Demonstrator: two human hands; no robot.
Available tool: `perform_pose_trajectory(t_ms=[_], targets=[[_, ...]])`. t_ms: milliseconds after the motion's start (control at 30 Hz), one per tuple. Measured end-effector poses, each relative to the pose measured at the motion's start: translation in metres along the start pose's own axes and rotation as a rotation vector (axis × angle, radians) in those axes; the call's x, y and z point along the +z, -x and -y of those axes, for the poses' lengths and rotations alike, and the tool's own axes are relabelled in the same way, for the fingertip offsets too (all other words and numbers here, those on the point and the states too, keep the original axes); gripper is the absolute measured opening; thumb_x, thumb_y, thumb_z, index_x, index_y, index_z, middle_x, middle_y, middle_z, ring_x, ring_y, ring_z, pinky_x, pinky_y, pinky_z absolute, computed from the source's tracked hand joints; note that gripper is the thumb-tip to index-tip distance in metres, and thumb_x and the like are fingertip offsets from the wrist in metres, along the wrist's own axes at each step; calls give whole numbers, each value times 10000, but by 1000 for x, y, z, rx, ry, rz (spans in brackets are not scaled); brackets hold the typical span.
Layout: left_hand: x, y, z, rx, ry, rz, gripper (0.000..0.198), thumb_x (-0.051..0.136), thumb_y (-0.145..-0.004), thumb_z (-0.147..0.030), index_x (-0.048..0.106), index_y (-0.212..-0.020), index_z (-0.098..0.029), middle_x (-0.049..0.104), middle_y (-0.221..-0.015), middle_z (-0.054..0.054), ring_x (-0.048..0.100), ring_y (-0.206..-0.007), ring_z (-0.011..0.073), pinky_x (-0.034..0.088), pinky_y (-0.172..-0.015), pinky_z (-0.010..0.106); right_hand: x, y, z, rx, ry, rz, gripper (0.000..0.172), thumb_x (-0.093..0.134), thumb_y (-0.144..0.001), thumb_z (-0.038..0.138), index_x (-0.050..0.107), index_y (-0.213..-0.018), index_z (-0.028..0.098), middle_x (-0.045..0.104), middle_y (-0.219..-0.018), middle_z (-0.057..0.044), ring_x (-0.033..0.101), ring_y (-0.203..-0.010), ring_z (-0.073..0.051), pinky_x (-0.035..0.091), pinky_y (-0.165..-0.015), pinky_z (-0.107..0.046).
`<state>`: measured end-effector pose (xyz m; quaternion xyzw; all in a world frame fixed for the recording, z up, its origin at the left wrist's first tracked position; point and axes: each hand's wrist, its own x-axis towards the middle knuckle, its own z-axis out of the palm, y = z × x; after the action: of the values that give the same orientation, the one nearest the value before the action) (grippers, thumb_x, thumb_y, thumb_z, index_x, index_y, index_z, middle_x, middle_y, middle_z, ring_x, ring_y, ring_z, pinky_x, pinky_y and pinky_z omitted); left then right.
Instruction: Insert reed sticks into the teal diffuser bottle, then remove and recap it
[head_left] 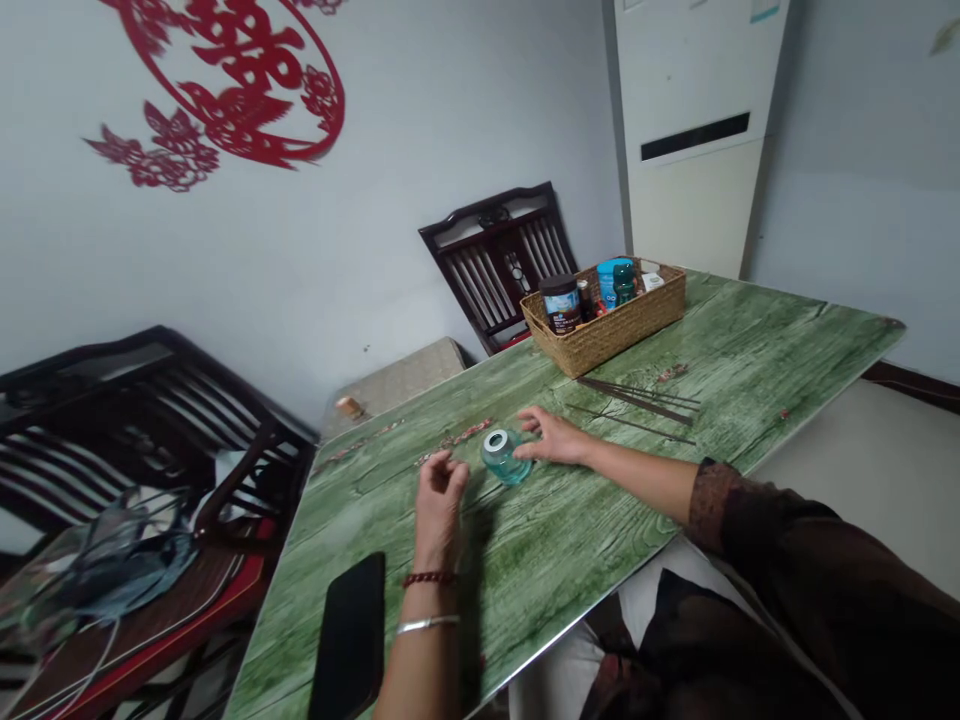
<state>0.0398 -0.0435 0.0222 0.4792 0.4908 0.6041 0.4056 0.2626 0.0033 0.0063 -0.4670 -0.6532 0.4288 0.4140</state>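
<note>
A green wood-grain table [750, 340] fills the view, and a small teal glass jar [504, 456] sits near its middle with its pale-rimmed mouth tipped toward you. Your right hand [556, 438] lies just right of the jar, fingers loosely spread and released, only the thumb side touching the glass, so it steadies the jar rather than grasps it. Your left hand [439, 490] hovers just left of the jar, apart from it, fingertips drawn together against the thumb; whether they pinch anything small cannot be told. The step in hand looks like bracing the jar. Any lift would call for your right fingers to close round its sides first, since the tipped glass could roll. Beyond the jar to the right lie thin dark sticks [637, 398], and farther back stands a basket [609, 335] of containers. A black phone [349, 636] lies nearer you, left of the jar.
</note>
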Motion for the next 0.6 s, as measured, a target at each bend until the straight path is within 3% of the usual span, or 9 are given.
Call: perform_pose_trajectory(t_ms=[100,200,300,433,600], targets=[[-13,18,-2,-211,243,8,561,899,-564,-521,531,-848,-209,480,-686,-91,485,-574,74,539,-677,282,-23,3,10,-18,-68,-85,490,828,-634,547,620,-875,173,596,-750,25,554,-702,-131,437,-667,-257],[-18,34,-3,-339,384,56,552,909,-579,-501,502,-789,-194,370,-567,-121,335,-444,39,447,-489,191,-42,11,24,-84,-246,-128,601,719,-652,743,474,-604,196,388,-541,80,374,-521,-78,335,-538,-227],[-19,44,-4,-407,539,87,589,918,-544,-523,476,-750,-193,312,-522,-130,265,-395,27,294,-378,153,-60,24,40,-95,-496,-133,705,633,-633,863,369,-540,216,275,-471,101,253,-430,-54,325,-495,-236],[-17,48,-2,-452,639,152,678,906,-479,-598,391,-681,-206,295,-507,-131,242,-381,23,279,-366,157,-76,43,54,-143,-687,-55,745,589,-664,884,297,-491,220,211,-426,110,201,-380,-41,353,-482,-244],[-7,52,7,-442,417,113,683,901,-484,-616,390,-683,-208,270,-502,-136,233,-397,25,259,-367,146,-55,52,36,-24,-634,-18,762,647,-626,865,268,-481,220,207,-421,114,195,-371,-30,294,-425,-221]])
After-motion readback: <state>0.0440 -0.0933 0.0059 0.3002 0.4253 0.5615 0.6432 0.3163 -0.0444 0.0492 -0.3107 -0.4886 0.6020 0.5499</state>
